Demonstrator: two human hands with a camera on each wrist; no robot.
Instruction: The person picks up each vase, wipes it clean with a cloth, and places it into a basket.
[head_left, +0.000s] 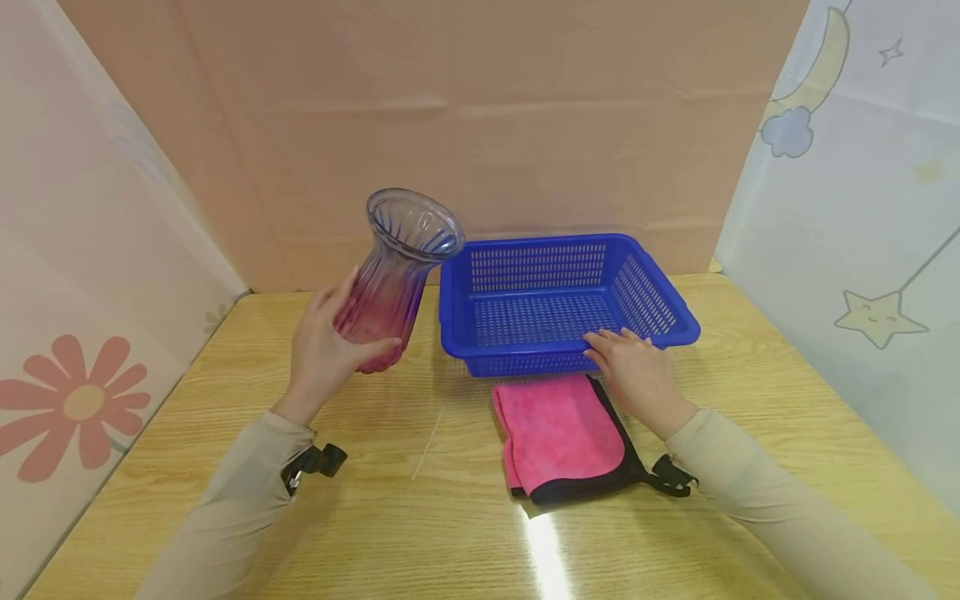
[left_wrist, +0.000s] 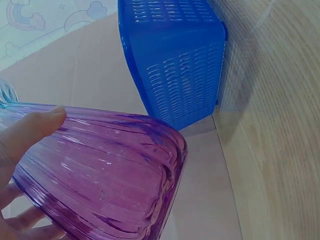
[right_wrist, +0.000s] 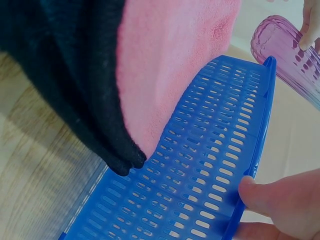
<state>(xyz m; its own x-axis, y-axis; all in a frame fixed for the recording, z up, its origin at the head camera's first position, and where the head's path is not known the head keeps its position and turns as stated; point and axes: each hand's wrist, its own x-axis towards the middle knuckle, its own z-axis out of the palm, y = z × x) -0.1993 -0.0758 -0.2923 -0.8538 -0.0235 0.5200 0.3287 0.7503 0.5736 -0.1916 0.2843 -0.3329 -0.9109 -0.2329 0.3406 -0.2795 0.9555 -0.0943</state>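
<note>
My left hand grips a ribbed glass vase, its thumb on the near side and its fingers around the far side. The vase is tilted and off the table, smoky at the flared mouth and pink-purple toward the base. In the left wrist view the purple lower body of the vase fills the front. My right hand holds the near rim of a blue perforated plastic basket, close to its right corner. The thumb lies against the outside of that rim.
A folded pink towel with black edging and a loop lies on the wooden table, in front of the basket. Beige cloth hangs behind. Printed sheets flank the left and right sides.
</note>
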